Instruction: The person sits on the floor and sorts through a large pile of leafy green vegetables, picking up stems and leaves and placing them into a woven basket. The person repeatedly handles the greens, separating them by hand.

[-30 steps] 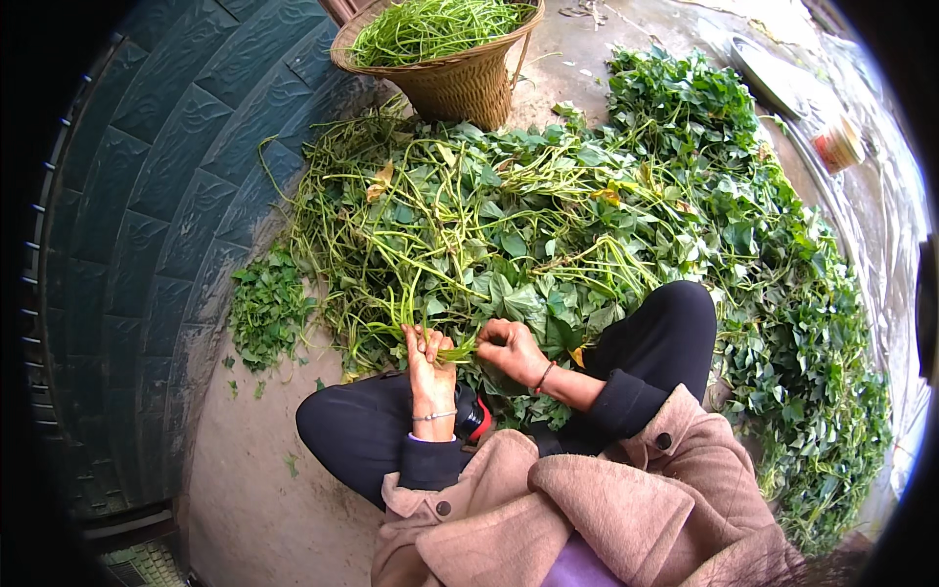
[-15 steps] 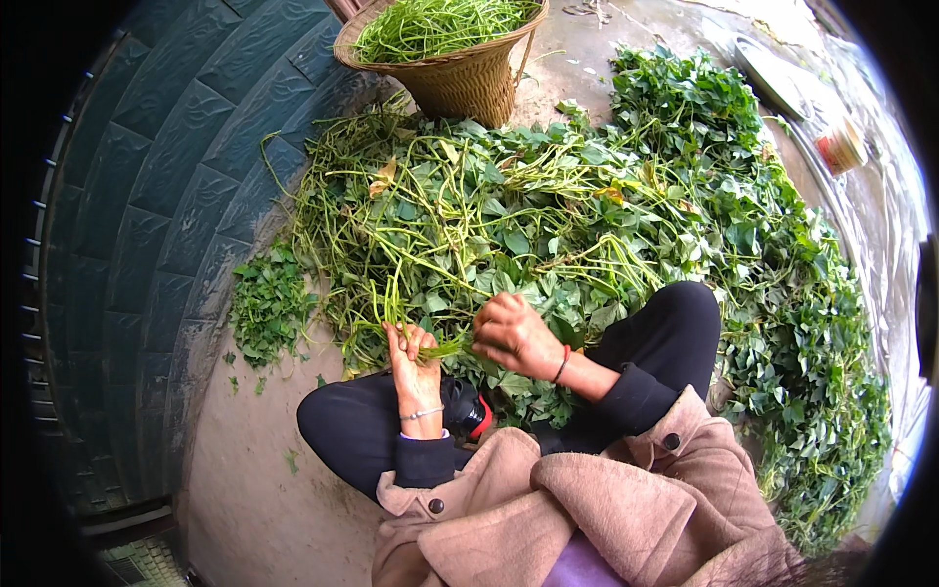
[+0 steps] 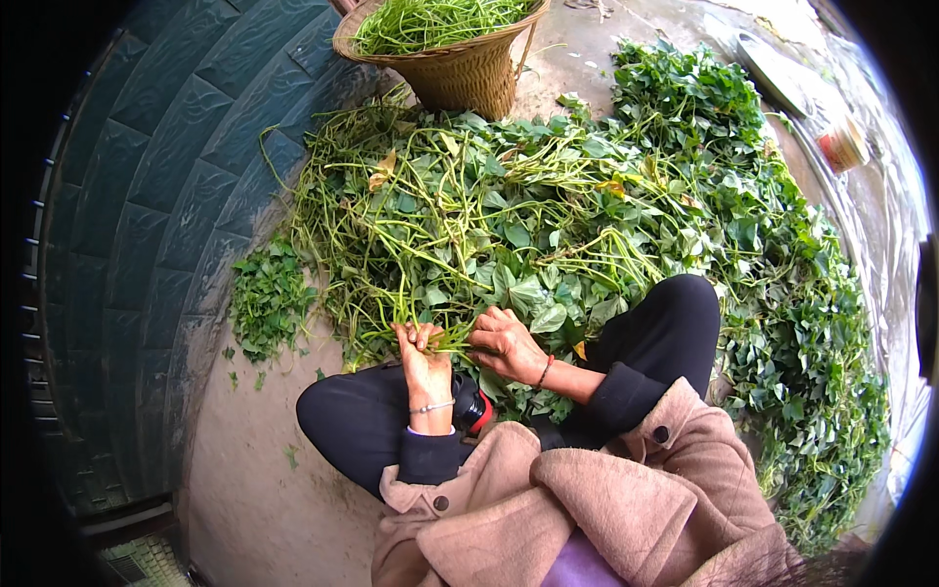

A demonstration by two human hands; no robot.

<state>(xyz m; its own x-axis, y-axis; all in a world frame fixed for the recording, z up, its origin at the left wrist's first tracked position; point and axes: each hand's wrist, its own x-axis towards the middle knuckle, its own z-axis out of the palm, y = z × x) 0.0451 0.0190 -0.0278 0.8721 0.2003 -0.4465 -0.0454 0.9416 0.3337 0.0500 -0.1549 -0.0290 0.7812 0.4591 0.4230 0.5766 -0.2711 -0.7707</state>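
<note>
Clasping green stems (image 3: pixel 453 339) between both hands (image 3: pixel 424 366) (image 3: pixel 507 349), the left loosely curled, the right tightly bunched.

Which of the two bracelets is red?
The right bracelet, worn behind the right hand. The left bracelet, behind the left hand holding green stems, looks silvery.

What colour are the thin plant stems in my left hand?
The thin plant stems are light green, clearest in the head view.
</note>
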